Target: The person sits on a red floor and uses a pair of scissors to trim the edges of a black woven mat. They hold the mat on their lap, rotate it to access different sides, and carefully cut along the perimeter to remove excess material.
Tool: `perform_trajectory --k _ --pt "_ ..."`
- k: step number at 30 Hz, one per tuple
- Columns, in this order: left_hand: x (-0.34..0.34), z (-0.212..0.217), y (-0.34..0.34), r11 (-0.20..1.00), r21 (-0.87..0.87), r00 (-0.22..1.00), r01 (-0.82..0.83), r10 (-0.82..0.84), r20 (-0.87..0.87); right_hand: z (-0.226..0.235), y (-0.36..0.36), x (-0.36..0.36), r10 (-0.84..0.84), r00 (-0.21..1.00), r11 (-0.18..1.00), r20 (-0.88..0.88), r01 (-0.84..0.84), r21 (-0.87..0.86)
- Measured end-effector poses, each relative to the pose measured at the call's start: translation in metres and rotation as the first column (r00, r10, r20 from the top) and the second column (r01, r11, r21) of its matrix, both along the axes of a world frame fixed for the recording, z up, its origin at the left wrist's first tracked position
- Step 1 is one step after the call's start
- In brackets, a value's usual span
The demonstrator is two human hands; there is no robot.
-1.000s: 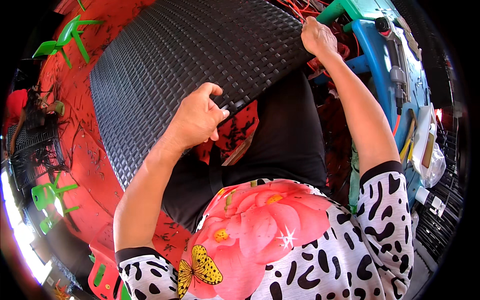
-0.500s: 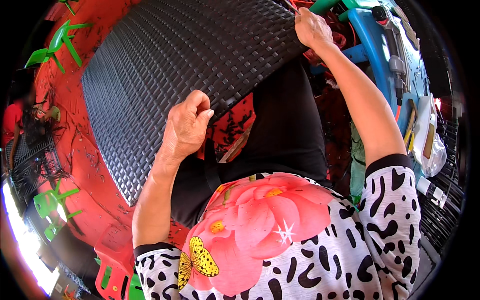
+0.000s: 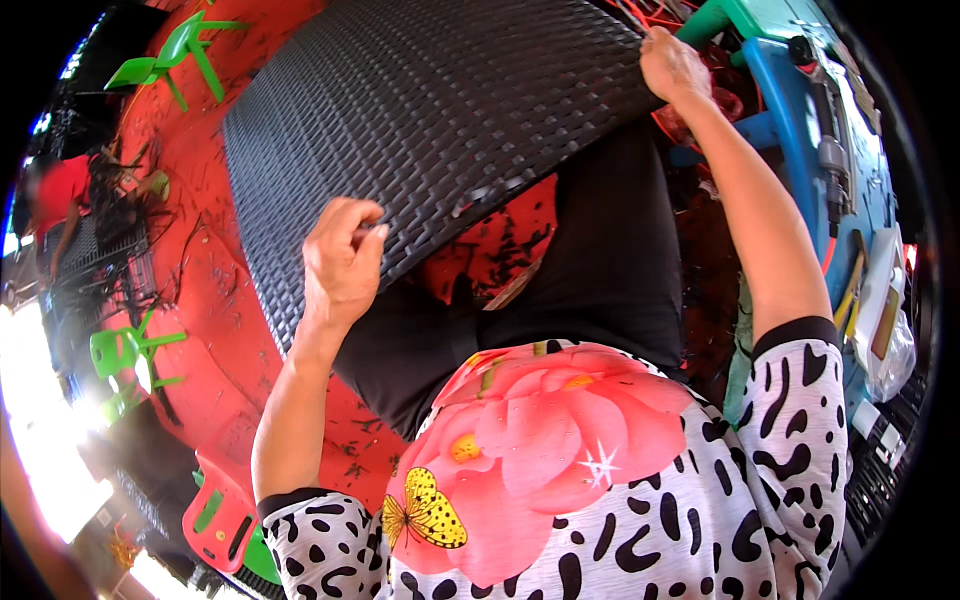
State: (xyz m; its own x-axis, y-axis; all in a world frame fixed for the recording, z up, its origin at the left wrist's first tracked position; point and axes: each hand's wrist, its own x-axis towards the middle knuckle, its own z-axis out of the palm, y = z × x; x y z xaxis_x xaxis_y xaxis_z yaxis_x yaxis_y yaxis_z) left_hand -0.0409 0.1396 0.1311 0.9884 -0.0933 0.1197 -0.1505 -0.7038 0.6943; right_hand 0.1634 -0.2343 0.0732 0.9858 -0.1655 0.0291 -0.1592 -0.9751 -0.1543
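A large black woven wicker panel (image 3: 400, 120) lies tilted across my lap and stretches away to the far left. My right hand (image 3: 676, 68) grips its right corner, fingers closed over the edge. Over the near edge, further left, is my left hand (image 3: 342, 258), with curled fingers and the thumb close to the index finger. Whatever that hand pinches, if anything, is too small to make out. Between the two hands, a small pale shiny patch (image 3: 490, 195) shows along the panel's near edge. The panel's underside is hidden.
A blue plastic stool (image 3: 785, 100) on my right bears a power tool (image 3: 832, 150) and other tools. Green chairs (image 3: 180, 55) and a red chair (image 3: 218, 515) stand on the left. Dark scraps litter the red floor (image 3: 200, 270). Another person (image 3: 62, 195) sits at far left.
My left hand has moved left and slightly down along the panel's near edge, its fingers still curled. My right hand keeps its hold on the corner. The whole view has shifted somewhat.
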Motion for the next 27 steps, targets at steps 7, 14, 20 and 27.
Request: perform_trajectory --k 7,14,20,27 --pt "-0.051 -0.014 0.020 0.993 0.112 1.000 -0.023 0.022 0.015 0.002 0.004 0.000 -0.013 1.000 1.000 -0.016 0.013 0.000" --pt "-0.053 -0.012 0.025 0.989 0.147 0.999 0.017 -0.022 0.035 -0.005 -0.008 0.010 0.009 0.999 1.000 -0.051 -0.009 -0.012" --pt "-0.027 -0.002 0.021 0.988 0.132 0.959 0.086 -0.046 -0.281 -0.002 -0.003 0.006 -0.014 0.999 0.999 -0.045 0.012 -0.038" --pt "-0.008 0.000 0.032 0.984 0.052 0.882 0.169 -0.128 -0.454 -0.007 -0.005 0.009 0.002 1.000 0.999 -0.022 -0.002 -0.032"
